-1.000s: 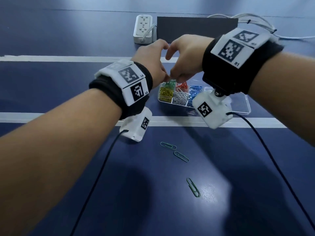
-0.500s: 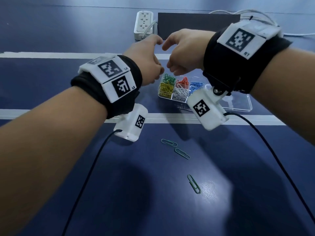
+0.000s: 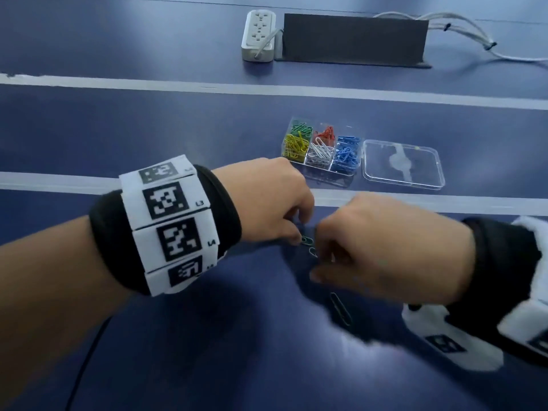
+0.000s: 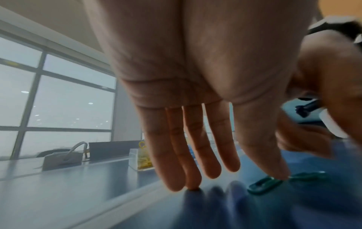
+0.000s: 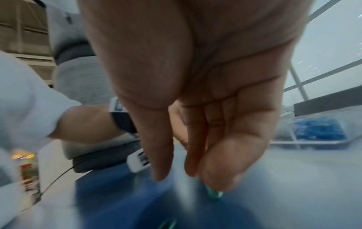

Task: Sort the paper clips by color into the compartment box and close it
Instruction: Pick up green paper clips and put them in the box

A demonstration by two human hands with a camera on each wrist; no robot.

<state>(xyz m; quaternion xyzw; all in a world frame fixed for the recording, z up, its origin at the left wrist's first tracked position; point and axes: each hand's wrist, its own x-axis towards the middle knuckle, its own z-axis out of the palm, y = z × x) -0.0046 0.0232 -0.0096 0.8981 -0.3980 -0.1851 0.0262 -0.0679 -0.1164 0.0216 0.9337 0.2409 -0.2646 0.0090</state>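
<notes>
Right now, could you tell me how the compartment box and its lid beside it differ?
1. The compartment box holds sorted clips in yellow, green, red, white and blue; the lid holds none.
2. The compartment box is divided by inner walls and stands taller; the lid is one shallow, undivided tray.
3. The compartment box lies nearer the left hand; the lid lies to its right.
Both are clear plastic, rectangular, and rest on the blue table.

Black wristbands (image 3: 225,215), white coded tags (image 3: 166,200)
</notes>
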